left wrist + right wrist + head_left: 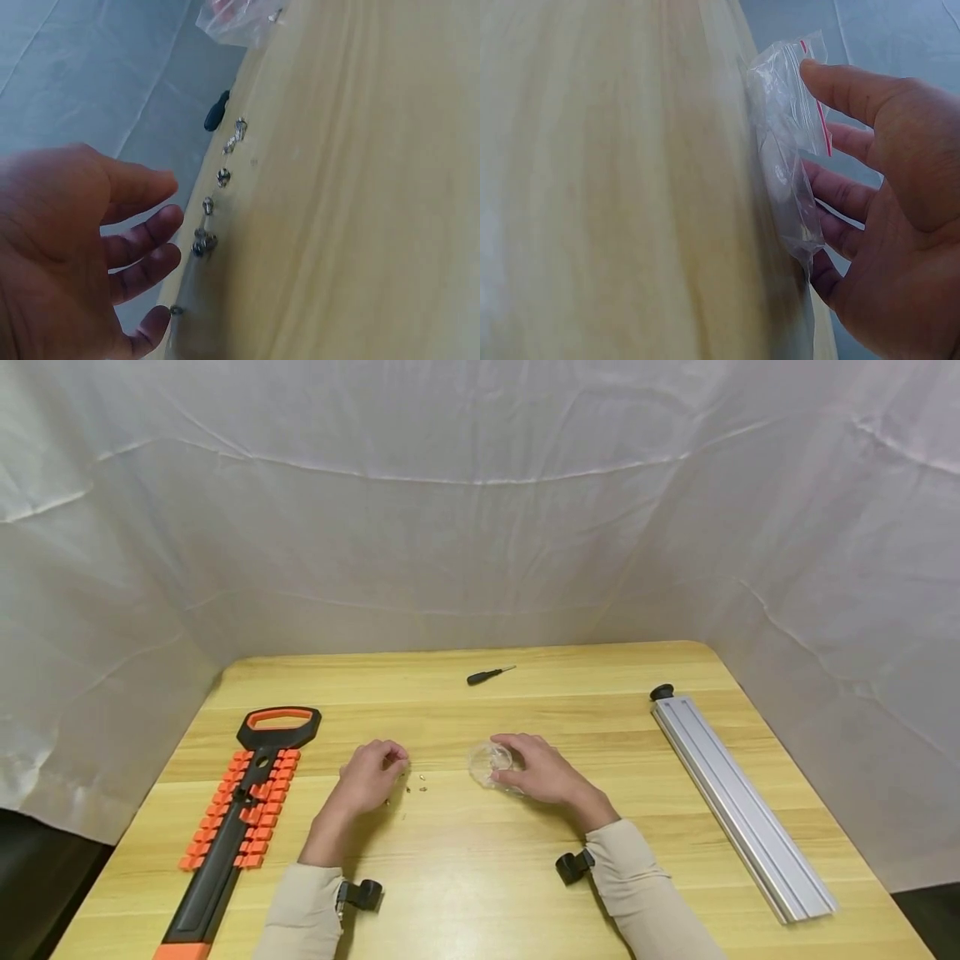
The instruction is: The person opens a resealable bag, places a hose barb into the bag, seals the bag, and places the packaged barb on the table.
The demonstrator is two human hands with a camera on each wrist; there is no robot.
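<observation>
My left hand (372,774) is over the table beside several small metal screws (208,205). In the left wrist view its fingers are loosely bent, thumb apart from them, with nothing visible between. The screws lie scattered in a line past the fingertips, one right by the little finger. My right hand (542,768) holds a clear zip bag (786,157) with a red strip along its seal. The thumb is at the bag's top edge and the other fingers are behind it. Low on the table, the bag (482,767) stands slightly puffed out.
A black-handled screwdriver (483,677) lies toward the back of the table. On the left is a long black rack (262,760) with orange clips and a handle. A silver metal rail (742,802) with a black knob lies on the right. Pale curtains (480,527) surround the table.
</observation>
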